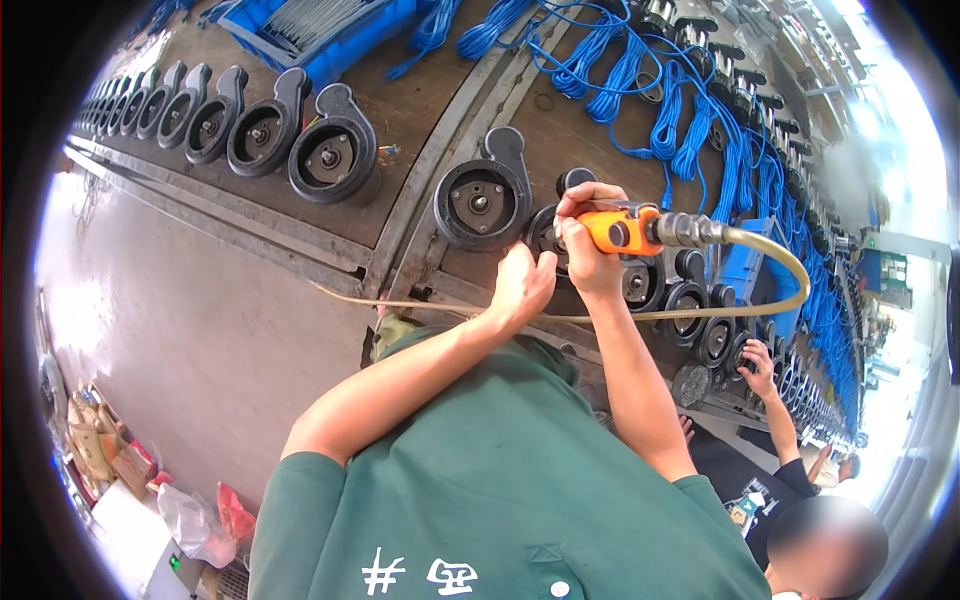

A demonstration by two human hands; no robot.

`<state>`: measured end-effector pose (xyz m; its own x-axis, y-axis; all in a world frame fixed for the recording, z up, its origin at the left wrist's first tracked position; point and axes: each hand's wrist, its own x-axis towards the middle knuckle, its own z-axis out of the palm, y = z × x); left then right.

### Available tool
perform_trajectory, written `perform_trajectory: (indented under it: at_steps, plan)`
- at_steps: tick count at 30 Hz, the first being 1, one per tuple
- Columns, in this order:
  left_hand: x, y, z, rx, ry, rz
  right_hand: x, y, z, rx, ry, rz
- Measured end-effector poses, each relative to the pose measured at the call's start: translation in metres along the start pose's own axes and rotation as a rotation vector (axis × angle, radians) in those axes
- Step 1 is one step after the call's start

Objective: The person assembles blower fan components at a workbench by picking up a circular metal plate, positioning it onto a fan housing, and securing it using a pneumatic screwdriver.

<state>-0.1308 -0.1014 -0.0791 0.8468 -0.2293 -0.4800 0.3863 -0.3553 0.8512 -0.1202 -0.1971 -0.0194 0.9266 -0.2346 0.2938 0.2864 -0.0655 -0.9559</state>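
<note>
The right hand (588, 240) is wrapping a clenched grip around the orange pneumatic driver (622, 230), fingers curled over its body, while the tool's nose is pointing down into a black pump housing (548, 238) that is mostly hidden beneath both hands. The left hand (522, 285) is pressing on that housing from about seven o'clock of the tool, fingers bent against its rim; whether it is actually pinching something small there cannot be told. To do this well, it seems wise to be keeping the driver square to the housing, letting the left hand be steadying the part so it is not turning, and keeping the yellowish air hose (780, 270), which is looping out at three o'clock and back under the forearms, from dragging the tool sideways. Just at ten o'clock of the grip another round black housing (482, 200) is lying face up, and at four o'clock more small housings (690, 300) are lining up in a row. Farther out, the brown surface (420, 110) is carrying a long file of black housings (250, 130) toward ten o'clock, bundles of blue cable (690, 140) toward one o'clock, and a blue crate (330, 30) at eleven o'clock. At four o'clock another person's hand (760, 365) is reaching onto the same row. Beside the surface a pale floor (180, 320) is stretching toward eight o'clock, where bags and boxes (130, 470) are piling up.
</note>
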Motion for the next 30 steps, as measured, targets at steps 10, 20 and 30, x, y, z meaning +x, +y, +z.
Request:
perform_trajectory:
  at_steps: [10,20,30]
  plan:
    - [-0.005,0.003,0.0,-0.07,-0.002,-0.07,0.0,0.009,0.003,0.076,-0.035,-0.061]
    - [-0.005,0.007,-0.003,-0.006,0.018,-0.032,-0.008,-0.022,-0.008,0.116,0.112,-0.05]
    - [-0.004,0.007,0.0,-0.033,0.027,-0.035,-0.041,-0.012,-0.039,0.169,0.214,-0.012]
